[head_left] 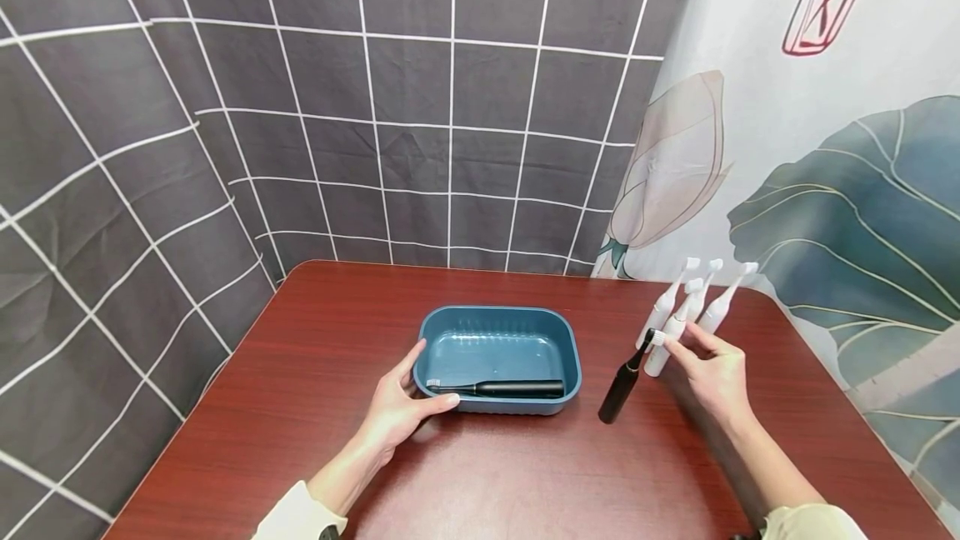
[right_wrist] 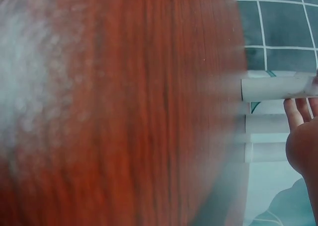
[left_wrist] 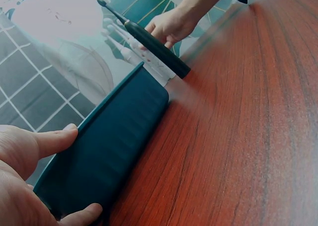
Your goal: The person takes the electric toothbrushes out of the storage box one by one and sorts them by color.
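A blue rectangular bin [head_left: 491,357] sits on the table, and a black electric toothbrush [head_left: 517,388] lies along its front inside. My left hand [head_left: 397,402] holds the bin's left front corner, thumb on the front rim. To the right, my right hand [head_left: 716,373] pinches the front white electric toothbrush [head_left: 664,351], which stands upright; its handle [right_wrist: 271,88] meets my fingers in the right wrist view. Just left of it stands a second black electric toothbrush [head_left: 619,391], untouched by either hand. Behind are 3 more white electric toothbrushes [head_left: 662,307], upright and close together.
The reddish-brown wooden table [head_left: 525,473] has its back edge against a grey curtain [head_left: 405,148] with white grid lines. A white curtain [head_left: 690,165] with a flower and leaf print hangs at the right, close behind the white toothbrushes.
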### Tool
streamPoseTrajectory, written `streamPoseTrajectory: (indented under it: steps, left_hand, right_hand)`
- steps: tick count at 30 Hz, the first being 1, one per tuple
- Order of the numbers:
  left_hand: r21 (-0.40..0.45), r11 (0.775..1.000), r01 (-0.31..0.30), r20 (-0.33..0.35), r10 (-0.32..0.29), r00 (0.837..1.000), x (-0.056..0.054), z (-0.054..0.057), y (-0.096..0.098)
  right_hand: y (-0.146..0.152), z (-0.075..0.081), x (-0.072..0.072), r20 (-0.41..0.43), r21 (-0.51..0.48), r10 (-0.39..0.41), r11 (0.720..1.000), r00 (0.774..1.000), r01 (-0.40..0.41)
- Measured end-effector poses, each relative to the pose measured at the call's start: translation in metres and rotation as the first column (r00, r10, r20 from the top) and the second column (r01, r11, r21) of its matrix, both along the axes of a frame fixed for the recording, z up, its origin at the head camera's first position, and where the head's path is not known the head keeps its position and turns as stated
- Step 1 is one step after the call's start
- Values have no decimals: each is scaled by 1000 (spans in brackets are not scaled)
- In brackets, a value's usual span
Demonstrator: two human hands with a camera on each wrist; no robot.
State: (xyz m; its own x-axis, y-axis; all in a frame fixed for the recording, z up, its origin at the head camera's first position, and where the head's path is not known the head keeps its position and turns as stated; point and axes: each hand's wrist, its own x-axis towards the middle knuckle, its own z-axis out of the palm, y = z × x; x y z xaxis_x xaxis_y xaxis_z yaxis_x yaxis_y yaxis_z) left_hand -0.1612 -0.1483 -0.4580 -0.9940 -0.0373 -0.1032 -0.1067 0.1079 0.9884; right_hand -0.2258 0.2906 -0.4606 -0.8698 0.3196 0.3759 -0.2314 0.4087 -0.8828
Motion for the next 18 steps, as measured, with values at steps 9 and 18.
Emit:
streamPoseTrajectory:
  steps: [9,18]
  left_hand:
    - [7,1000,1,0,-1,1000,0,1,0]
    - [2,1000,-1,6,1,1000,1,1,0]
  right_hand:
    - [-1,1,1,-22,80,35,996,999,-33]
    - [1,1,3,0,65,-20,998,1000,20]
